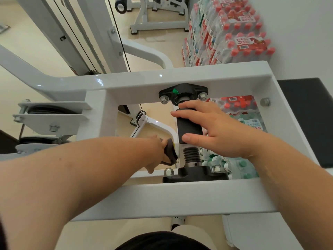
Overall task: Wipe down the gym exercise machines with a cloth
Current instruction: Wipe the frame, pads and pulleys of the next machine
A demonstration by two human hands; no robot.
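Left hand (156,156), fingers mostly hidden, clutches a dark cloth (171,150) just left of the right hand (219,130), which grips the machine's black block (189,126).

- A person leans over a white machine frame (180,197), both bare arms reaching down through it.
- The left hand (155,156) grips a dark cloth (171,150) and presses it against a white bar just beside the upright shaft.
- The right hand (214,130) holds the black block (188,127) on that shaft, thumb low, fingers over its top.
- Shrink-wrapped packs of red-capped water bottles (234,33) are stacked against the wall beyond.
- A pulley (48,110) sits in brackets at the left.
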